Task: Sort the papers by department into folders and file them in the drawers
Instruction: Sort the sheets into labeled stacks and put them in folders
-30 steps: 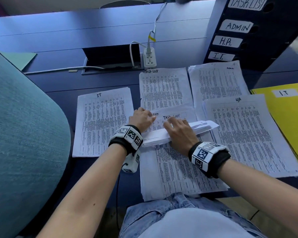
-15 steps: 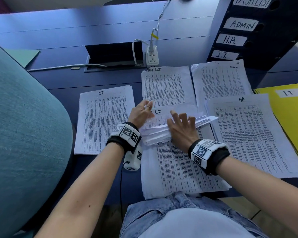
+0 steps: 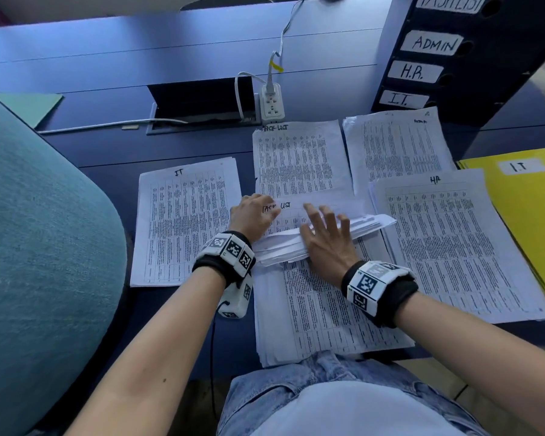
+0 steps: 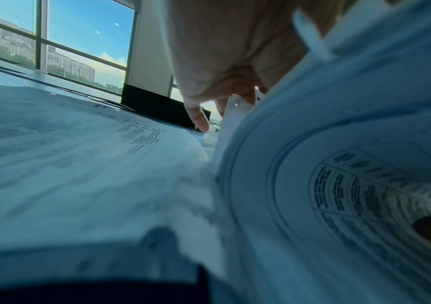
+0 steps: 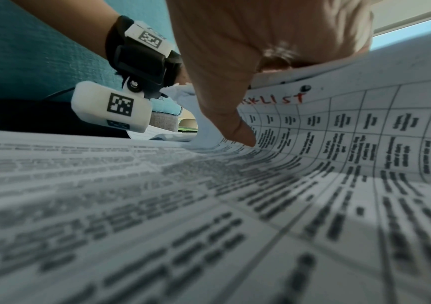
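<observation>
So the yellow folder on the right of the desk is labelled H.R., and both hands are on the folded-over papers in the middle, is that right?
Not quite. In the head view the yellow folder carries an I.T. label, not H.R. The rest holds: the left hand and right hand are both on the folded-over papers in the middle.

Right fingers (image 3: 326, 220) now straightened

Matt white printed paper sheets (image 3: 299, 158) lie on a smooth, slightly glossy blue desk (image 3: 139, 67); beside it, rough teal cloth chair (image 3: 38, 247).

it pile (image 3: 186, 221) left, hr pile (image 3: 447, 247) right
</observation>
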Tool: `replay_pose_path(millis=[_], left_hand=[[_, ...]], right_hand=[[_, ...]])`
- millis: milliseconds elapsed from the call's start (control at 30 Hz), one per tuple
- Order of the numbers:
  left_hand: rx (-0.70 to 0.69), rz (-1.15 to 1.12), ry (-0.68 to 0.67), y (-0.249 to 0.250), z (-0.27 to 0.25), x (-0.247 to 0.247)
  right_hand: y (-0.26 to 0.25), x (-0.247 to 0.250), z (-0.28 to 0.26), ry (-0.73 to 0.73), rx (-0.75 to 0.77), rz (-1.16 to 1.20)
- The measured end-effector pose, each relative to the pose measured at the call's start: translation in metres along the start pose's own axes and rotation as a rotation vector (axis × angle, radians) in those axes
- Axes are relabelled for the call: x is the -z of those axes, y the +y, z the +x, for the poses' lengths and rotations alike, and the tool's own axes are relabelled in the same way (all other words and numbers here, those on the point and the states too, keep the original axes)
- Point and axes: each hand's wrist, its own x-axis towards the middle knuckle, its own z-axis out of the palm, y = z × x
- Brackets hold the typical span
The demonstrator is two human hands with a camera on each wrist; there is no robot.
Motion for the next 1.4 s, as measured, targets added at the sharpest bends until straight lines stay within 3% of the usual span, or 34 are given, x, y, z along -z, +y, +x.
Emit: replay_pose_path(millis=[200, 300, 367, 500, 700, 767, 867, 1000, 1133, 1200, 1267, 1333, 1400], left_hand=[[-0.014, -0.355, -0.109, 0.007, -0.009, 0.014], [0.024, -0.463, -0.116, 0.011, -0.013, 0.017], [0.087, -0.531, -0.124, 0.015, -0.016, 0.019], [0.124, -0.445, -0.115, 0.014, -0.016, 0.017], [0.003, -0.412, -0.177, 0.017, -0.023, 0.022], [-0.026, -0.452, -0.242, 0.020, -0.025, 0.026], [0.034, -0.663, -0.291, 0.024, -0.029, 0.038], [0.000, -0.864, -0.167, 0.033, -0.031, 0.052], [-0.028, -0.860, 0.090, 0.056, -0.026, 0.067], [-0.051, -0.862, 0.209, 0.069, -0.024, 0.077], [-0.067, -0.916, 0.313, 0.080, -0.025, 0.090], [-0.114, -0.991, 0.393, 0.086, -0.028, 0.103], [-0.183, -1.051, 0.445, 0.092, -0.033, 0.115]], right_hand=[[0.005, 0.009, 0.003, -0.107, 0.034, -0.002], [0.001, 0.007, 0.004, -0.080, 0.037, 0.005], [0.000, 0.002, 0.002, 0.018, 0.055, 0.004], [-0.003, -0.002, -0.003, 0.172, 0.087, 0.085], [-0.002, 0.006, -0.004, 0.108, 0.049, 0.064], [0.005, 0.016, 0.003, 0.110, 0.004, 0.164], [0.022, 0.040, 0.018, 0.106, -0.088, 0.266], [0.043, 0.076, 0.038, 0.204, -0.230, 0.362], [0.053, 0.116, 0.047, 0.343, -0.300, 0.510], [0.059, 0.128, 0.047, 0.479, -0.373, 0.619], [0.068, 0.135, 0.040, 0.661, -0.549, 0.729], [0.080, 0.136, 0.033, 0.770, -0.675, 0.994], [0.091, 0.134, 0.027, 0.772, -0.547, 1.465]])
